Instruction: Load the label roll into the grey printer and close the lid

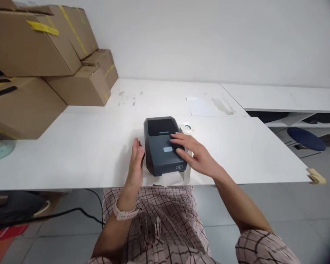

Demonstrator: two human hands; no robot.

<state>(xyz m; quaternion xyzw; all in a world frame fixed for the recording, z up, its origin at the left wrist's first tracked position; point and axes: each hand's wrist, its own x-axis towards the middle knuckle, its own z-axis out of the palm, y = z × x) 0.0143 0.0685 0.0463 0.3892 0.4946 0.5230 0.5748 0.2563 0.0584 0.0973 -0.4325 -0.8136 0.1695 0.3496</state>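
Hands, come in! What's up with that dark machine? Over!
Right hand open, over dark machine. Left hand open, at its left side. White roll close by its right edge.

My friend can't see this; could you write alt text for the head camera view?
A dark, boxy device sits on a white table, a person's left hand beside it and right hand over its top. Cardboard boxes are stacked at left.

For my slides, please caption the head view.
Right hand over a dark boxy device, left hand beside it, on a white table.
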